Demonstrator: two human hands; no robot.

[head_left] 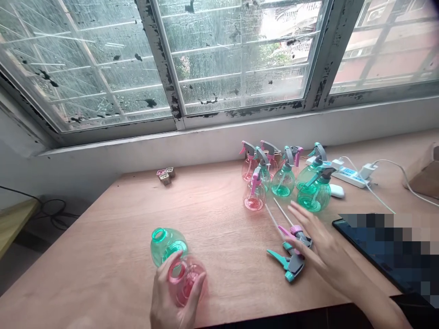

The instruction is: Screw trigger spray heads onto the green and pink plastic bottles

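My left hand (161,297) is wrapped around a pink see-through bottle (190,285) with no spray head, its open neck tilted toward me. Just behind it, a green see-through bottle (164,244) without a head leans on the table, close to my fingers. My right hand (324,251) has its fingers stretched out over a grey and pink spray head (299,233); whether it touches the head is unclear. A grey and teal spray head (293,265) lies beneath, nearer to me. Thin dip tubes (281,211) from the heads point away toward the window.
Several pink and green spray bottles with heads on, such as a green one (283,183), stand near the wall. Farther right are a power strip (350,176) with cables, a phone (370,256) and a cardboard box (425,173). Small blocks (165,175) sit at the back left.
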